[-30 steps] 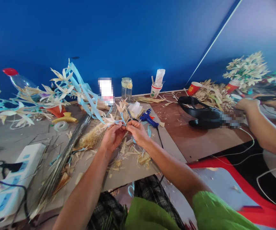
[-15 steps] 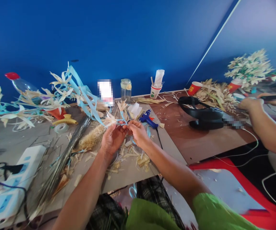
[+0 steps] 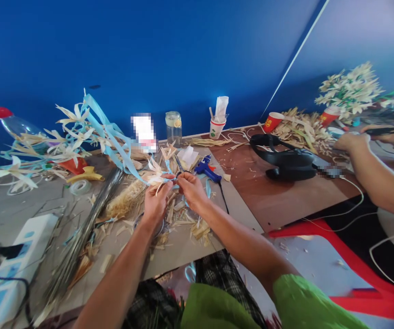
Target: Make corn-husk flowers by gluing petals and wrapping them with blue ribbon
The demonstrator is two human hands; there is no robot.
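Note:
A spray of pale dried-husk flowers (image 3: pixel 156 173) with stems wrapped in light blue is in front of me. My left hand (image 3: pixel 156 201) is closed, pinching the blue-wrapped flower stem (image 3: pixel 169 176) between thumb and fingers. On the same stem, right beside it, my right hand (image 3: pixel 191 189) is closed with its fingertips together. What exactly lies under the right fingertips is partly hidden. Light blue ribbon (image 3: pixel 124 157) loops from the upper left down towards the flowers. A dark, thin tool (image 3: pixel 178 163) shows just behind my right fingers; its kind is unclear.
A blue glue gun (image 3: pixel 207 168) lies right of my hands. Husk scraps (image 3: pixel 200 228), wires (image 3: pixel 90 219), a tape roll (image 3: pixel 79 187) and a power strip (image 3: pixel 28 246) spread around. Behind stand a jar (image 3: pixel 173 129) and cup (image 3: pixel 217 128). Rightward are a black headset (image 3: pixel 286 160) and another person's arm (image 3: pixel 378 169).
My left hand's fingers have drawn in around the stem, and both hands sit slightly further left in view. The whole scene has shifted left a little as my head turned.

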